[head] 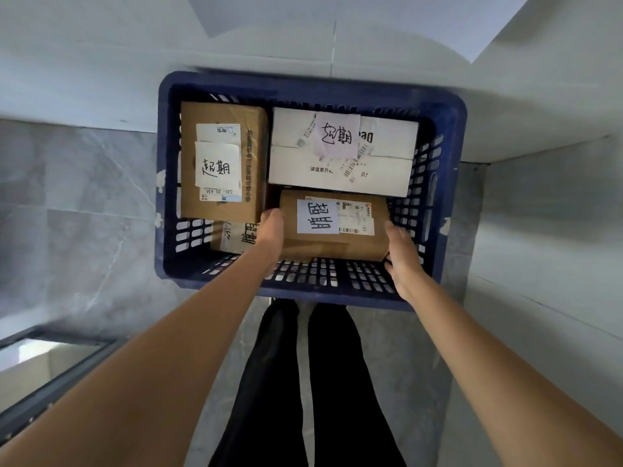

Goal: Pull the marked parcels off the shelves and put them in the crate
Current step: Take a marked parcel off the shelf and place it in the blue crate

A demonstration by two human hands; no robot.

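Four parcels: all lie inside the blue crate [441, 183], each showing a white slip with handwritten characters.
Crate: a slotted blue plastic box standing on the grey tiled floor [84, 203], close against a pale wall.
Tall brown parcel [222, 166]: far left of the crate, lying flat, with a printed label and a handwritten slip on top.
White parcel [340, 163]: far right of the crate, just beside the tall brown one, with its slip stuck over barcode stickers.
Small brown parcel [337, 230]: near right part of the crate, its far edge against the white parcel, held between both hands.
Fourth parcel [236, 237]: near left, mostly hidden under the left forearm and the tall brown parcel; only part of its marking shows.
Left hand [271, 230]: reaches into the crate and presses against the left end of the small brown parcel; the fingers are hidden behind it.
Right hand [403, 254]: grips the right end of the same parcel, fingers curled round its near corner.
Legs: dark trousers [337, 382] stand right behind the crate's near wall.
Left edge: a dark metal frame [50, 382] with a pale panel sits low on the floor.
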